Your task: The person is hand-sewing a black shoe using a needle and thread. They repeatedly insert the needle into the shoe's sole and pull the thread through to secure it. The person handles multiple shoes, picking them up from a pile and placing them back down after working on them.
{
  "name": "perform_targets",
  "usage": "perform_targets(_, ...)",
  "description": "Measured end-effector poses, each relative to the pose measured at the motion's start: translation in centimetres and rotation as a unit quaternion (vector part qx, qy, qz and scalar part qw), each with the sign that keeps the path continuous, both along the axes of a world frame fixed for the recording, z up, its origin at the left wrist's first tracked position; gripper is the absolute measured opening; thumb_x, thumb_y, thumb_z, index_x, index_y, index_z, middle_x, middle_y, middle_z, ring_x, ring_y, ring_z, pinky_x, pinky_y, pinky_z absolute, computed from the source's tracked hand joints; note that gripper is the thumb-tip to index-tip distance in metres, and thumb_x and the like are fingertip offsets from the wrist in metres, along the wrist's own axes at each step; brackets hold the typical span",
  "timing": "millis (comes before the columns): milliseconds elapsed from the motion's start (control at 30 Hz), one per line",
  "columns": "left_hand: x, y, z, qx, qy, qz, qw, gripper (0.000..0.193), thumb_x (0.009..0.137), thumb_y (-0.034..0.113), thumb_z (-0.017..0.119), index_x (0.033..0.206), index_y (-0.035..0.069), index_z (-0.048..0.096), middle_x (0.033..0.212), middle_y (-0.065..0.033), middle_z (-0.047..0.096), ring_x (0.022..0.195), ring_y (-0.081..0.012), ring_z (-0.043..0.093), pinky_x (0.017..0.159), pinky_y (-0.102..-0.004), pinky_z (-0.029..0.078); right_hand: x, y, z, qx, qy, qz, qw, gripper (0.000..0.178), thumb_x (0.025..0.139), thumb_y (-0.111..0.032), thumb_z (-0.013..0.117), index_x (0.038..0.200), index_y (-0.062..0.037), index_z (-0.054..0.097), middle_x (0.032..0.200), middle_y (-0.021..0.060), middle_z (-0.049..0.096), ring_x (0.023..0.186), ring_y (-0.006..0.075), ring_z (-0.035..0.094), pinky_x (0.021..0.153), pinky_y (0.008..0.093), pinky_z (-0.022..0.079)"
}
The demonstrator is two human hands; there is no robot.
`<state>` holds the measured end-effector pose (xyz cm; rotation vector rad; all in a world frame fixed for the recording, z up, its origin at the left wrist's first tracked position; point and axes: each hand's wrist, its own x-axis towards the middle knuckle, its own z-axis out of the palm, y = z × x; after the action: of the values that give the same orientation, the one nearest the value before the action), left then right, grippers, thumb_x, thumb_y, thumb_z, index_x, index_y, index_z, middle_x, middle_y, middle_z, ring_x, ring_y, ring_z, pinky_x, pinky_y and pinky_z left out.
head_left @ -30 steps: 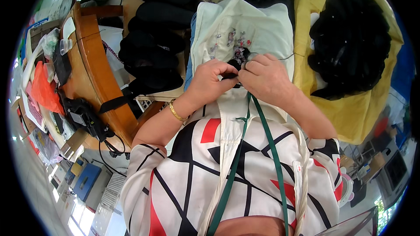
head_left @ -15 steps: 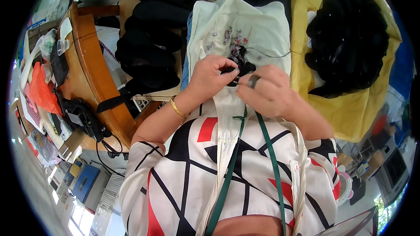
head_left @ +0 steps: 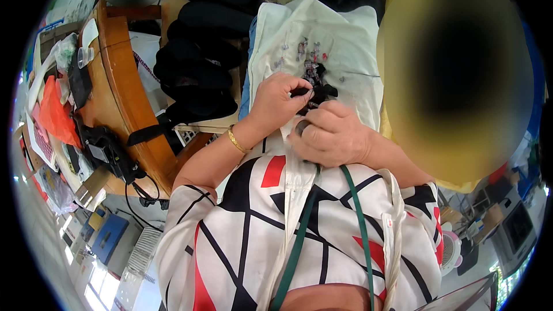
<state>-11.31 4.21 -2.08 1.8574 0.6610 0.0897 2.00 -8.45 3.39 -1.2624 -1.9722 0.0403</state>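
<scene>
My left hand (head_left: 281, 102) pinches a small black piece (head_left: 314, 91) between thumb and fingers, over a pale cloth (head_left: 340, 40) spread on my lap. A gold bangle (head_left: 236, 139) circles that wrist. My right hand (head_left: 331, 137) is curled just below and to the right, fingers closed, touching the lower side of the same black piece; a ring shows on one finger. Several tiny coloured bits (head_left: 308, 52) lie scattered on the cloth beyond the hands. What my right fingers hold is hidden.
A stack of black shoe soles (head_left: 196, 63) sits left of the cloth. A curved wooden table (head_left: 124, 98) stands further left with bags, a plastic cup and a black strap. A person in yellow sits at right. A green lanyard (head_left: 360, 219) hangs on my chest.
My right hand has dropped lower and turned its back toward the camera. My left hand stays pinched on the black piece.
</scene>
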Motion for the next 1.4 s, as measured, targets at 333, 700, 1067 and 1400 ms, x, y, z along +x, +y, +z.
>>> perform_targets(333,-0.3,1.5,-1.1,0.173,-0.071,-0.028,0.982,0.014,0.079,0.009,0.074,0.092,0.007,0.069,0.087,-0.0085,0.067,0.085,-0.0311,0.061,0.074,-0.0397,0.050,8.2,-7.3,0.7,-0.166,0.793,-0.269,0.521,0.016,0.106,-0.020,0.048,0.093,-0.0104,0.052,0.056,-0.0012,0.037,0.051,0.0105,0.043,0.046,0.0224,0.038)
perform_targets(700,-0.7,4.5,-1.5,0.271,-0.080,0.020,0.959,0.012,0.078,0.011,0.074,0.088,0.009,0.068,0.080,-0.0092,0.066,0.078,-0.0304,0.062,0.069,-0.0397,0.050,27.0,-36.0,-2.2,0.127,0.197,-0.838,0.493,0.019,0.094,-0.011,0.054,0.079,-0.0012,0.062,0.078,0.0094,0.061,0.069,0.0195,0.057,0.067,0.0352,0.047)
perform_targets(1067,3.3,4.6,-0.9,-0.135,-0.073,-0.022,0.988,0.013,0.085,0.012,0.073,0.096,0.005,0.069,0.085,-0.0040,0.065,0.078,-0.0125,0.058,0.067,-0.0254,0.046,6.6,-2.1,-7.4,-0.273,0.405,-0.268,0.830,0.024,0.087,-0.002,0.070,0.110,-0.0023,0.063,0.098,0.0040,0.065,0.091,0.0154,0.061,0.086,0.0283,0.049)
perform_targets(1400,9.3,19.8,-7.5,0.387,0.094,-0.091,0.913,0.034,0.080,0.020,0.068,0.110,0.005,0.063,0.108,-0.0126,0.065,0.106,-0.0323,0.058,0.088,-0.0425,0.048,6.0,0.7,-9.1,-0.312,0.536,-0.320,0.716,0.012,0.091,-0.004,0.069,0.101,0.0007,0.064,0.088,-0.0013,0.061,0.077,0.0053,0.055,0.070,0.0204,0.046)
